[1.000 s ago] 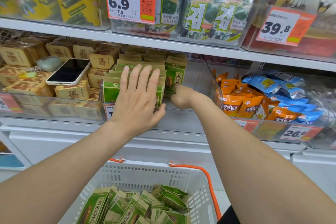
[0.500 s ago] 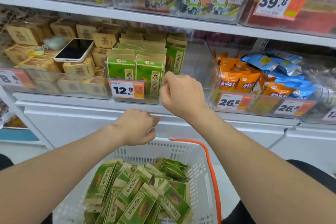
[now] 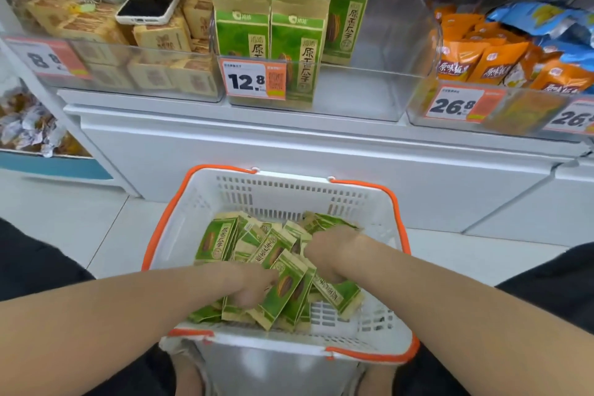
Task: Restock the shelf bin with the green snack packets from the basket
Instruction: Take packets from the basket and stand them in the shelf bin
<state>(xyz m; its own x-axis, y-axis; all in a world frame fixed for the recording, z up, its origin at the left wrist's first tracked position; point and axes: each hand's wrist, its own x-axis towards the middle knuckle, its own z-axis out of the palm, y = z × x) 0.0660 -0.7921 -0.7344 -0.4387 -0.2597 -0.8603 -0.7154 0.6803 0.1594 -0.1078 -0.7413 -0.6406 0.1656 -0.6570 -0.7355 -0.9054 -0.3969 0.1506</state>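
Observation:
A white basket (image 3: 273,196) with orange handles stands low in front of me, holding a loose heap of green snack packets (image 3: 218,238). Both my hands are down in that heap. My left hand (image 3: 250,286) curls its fingers over the edge of a green packet (image 3: 284,286) near the basket's front. My right hand (image 3: 331,254) digs its curled fingers into the packets beside it, fingertips hidden. Above, the clear shelf bin (image 3: 379,87) holds upright green packets (image 3: 241,32) in its left half; its right half stands bare.
A 12.8 price tag (image 3: 254,80) hangs on the bin's front. A bin of tan packets (image 3: 160,38) with a phone (image 3: 151,1) lying on top stands to the left. Orange and blue packets (image 3: 482,58) fill the bin to the right. White cabinet front below.
Both hands have come down from the shelf bin into the basket, and my view has tilted down with them. The left hand no longer presses the shelved packets.

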